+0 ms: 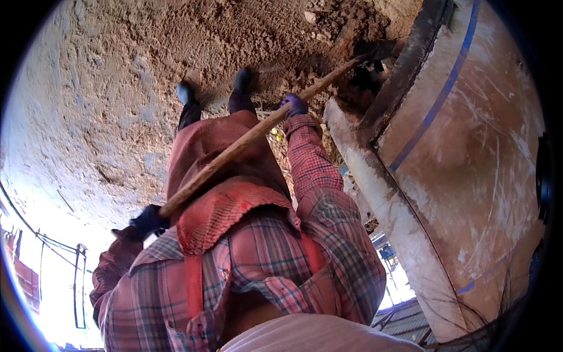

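Observation:
A long wooden handle (240, 142) slants across my body from lower left to upper right. My left hand (146, 223), in a dark glove, is closed round its near end beside my waist. Farther along, my right hand (295, 105), in a purple-blue glove, grips the shaft with the arm stretched forward. At its far end the handle meets a dark metal head (378, 50), by a dark hollow in the loose brown soil (346, 29). The head's full shape is hard to make out, so I cannot tell whether it is a hoe or a shovel.
A large curved, tan, scuffed panel (469, 158) with a blue stripe stands on the right, its dark rim (404, 76) close to the tool's head. A pale beam-like edge (387, 205) runs along it. Rough, damp earth (129, 117) spreads around my dark boots (243, 79).

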Motion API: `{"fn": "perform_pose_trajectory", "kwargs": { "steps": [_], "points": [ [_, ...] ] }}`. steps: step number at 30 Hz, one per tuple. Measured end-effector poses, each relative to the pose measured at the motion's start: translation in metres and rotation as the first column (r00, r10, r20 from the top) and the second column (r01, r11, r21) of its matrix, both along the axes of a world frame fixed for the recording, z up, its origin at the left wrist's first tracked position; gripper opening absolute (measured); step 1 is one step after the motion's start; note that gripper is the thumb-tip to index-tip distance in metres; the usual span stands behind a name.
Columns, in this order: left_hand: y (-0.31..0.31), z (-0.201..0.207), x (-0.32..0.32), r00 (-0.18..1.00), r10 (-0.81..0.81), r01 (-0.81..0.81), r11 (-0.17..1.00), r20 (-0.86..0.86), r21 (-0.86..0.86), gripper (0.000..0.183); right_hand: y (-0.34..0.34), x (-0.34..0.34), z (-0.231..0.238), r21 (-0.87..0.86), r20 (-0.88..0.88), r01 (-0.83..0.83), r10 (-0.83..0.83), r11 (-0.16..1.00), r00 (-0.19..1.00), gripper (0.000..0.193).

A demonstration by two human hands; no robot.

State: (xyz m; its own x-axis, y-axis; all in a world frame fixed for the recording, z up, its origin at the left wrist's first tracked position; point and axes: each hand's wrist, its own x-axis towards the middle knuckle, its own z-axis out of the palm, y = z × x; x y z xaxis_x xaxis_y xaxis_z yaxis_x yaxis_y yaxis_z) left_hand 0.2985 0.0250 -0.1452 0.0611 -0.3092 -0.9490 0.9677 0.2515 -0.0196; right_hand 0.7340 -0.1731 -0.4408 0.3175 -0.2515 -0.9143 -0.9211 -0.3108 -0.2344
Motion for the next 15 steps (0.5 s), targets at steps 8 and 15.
{"fn": "perform_pose_trajectory", "kwargs": {
  "steps": [8, 15],
  "points": [
    [-0.045, -0.002, -0.054, 0.997, -0.057, 0.052, 0.994, 0.055, 0.094, 0.026, 0.006, -0.015, 0.012, 0.084, 0.062, 0.096, -0.101, 0.992, 0.993, 0.010],
    [-0.023, 0.136, -0.187, 0.950, -0.207, 0.260, 0.938, -0.234, 0.227, 0.029, 0.052, -0.240, 0.061, 0.184, -0.094, 0.216, -0.202, 0.959, 0.975, 0.014]
  ]
}}
